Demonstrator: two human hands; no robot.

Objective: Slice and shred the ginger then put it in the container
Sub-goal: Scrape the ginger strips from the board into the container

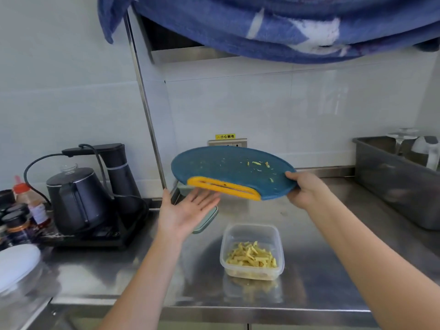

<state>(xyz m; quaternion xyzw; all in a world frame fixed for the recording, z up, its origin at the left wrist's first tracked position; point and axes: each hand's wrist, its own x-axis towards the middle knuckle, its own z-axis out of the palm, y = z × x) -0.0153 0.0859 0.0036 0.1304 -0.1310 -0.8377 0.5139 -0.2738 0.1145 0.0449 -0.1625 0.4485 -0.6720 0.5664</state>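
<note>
A round blue cutting board (221,167) with a yellow handle is lifted above the steel counter (321,270). My right hand (302,189) grips its right rim, thumb on top. My left hand (185,210) is open, palm up, just under the yellow handle, and I cannot tell whether it touches it. A few ginger bits (258,163) cling to the board. Below stands a clear plastic container (273,234) holding shredded ginger (251,257).
A black kettle (76,198) on its base sits at the left with jars (16,222) beside it. A green-rimmed lid (207,221) lies partly hidden under my left hand. A metal tub (392,182) stands at the right. A blue towel (273,25) hangs overhead.
</note>
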